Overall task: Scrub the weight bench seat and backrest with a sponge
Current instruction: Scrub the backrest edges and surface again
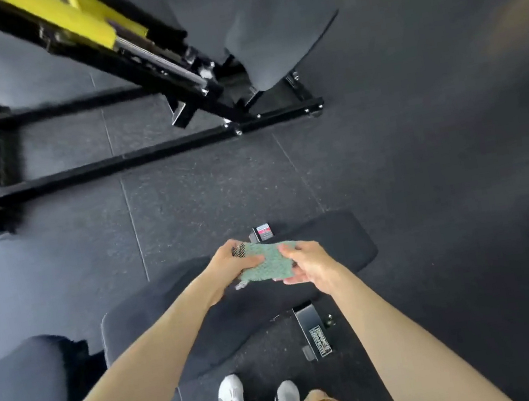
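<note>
Above the black weight bench pad [338, 240], both hands hold a green sponge [267, 262] in the air, not touching the pad. The left hand [229, 261] grips its left edge together with a small black-and-white mesh piece [239, 251]. The right hand [307, 262] pinches its right edge, thumb on top and fingers below. White shoes [231, 396] stand on the dark rubber floor [204, 203] beside the bench.

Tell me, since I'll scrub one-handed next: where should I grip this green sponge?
Probably across its broad top face, from above: the sponge is a thin flat pad held over the bench pad, left hand and right hand gripping opposite edges. An edge pinch would likely let it flop; a palm on top presses it flat.
</note>
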{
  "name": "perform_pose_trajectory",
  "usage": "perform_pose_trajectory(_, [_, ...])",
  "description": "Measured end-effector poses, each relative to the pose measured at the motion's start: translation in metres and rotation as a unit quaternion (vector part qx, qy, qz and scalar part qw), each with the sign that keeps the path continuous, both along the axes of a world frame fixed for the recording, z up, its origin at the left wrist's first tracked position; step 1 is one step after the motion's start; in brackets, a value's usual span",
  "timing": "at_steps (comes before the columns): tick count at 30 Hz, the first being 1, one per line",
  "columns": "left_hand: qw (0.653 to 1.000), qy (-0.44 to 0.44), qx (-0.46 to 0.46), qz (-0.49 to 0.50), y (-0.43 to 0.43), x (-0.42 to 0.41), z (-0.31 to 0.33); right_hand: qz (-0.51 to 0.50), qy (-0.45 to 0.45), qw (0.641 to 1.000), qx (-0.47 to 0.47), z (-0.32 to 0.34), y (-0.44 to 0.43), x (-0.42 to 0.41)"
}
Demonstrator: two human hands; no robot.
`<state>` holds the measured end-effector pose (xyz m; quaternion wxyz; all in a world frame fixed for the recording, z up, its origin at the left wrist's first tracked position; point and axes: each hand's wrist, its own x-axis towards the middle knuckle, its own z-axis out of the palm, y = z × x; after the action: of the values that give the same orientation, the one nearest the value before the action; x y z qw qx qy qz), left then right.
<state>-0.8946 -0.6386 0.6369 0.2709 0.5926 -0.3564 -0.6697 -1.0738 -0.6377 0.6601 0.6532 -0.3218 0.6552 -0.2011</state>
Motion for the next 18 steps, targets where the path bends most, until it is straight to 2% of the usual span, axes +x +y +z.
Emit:
perform_pose_trajectory(6, [0.992, 0.024, 0.059, 0.109, 0.032, 0.037, -0.017, 0.058, -0.031, 0.996, 0.053, -0.027, -0.003, 0.042])
perform_pose_trajectory(8, [0.982, 0.03, 0.069, 0.171, 0.049, 0.044, -0.019, 0.088, 0.016, 0.995, 0.042, -0.035, -0.007, 0.053])
perform_pose_trajectory(11, [0.962, -0.009, 0.051, 0.267, 0.076, 0.05, -0.023, 0.14, 0.065, 0.988, 0.014, -0.043, -0.011, 0.063])
perform_pose_trajectory(14, [0.939, -0.004, 0.059, 0.339, 0.106, 0.036, -0.027, 0.234, 0.012, 0.97, 0.058, -0.047, 0.003, 0.073])
perform_pose_trajectory(18, [0.925, 0.051, 0.067, 0.371, 0.144, 0.002, -0.037, 0.348, -0.037, 0.929, 0.117, -0.056, 0.04, 0.081])
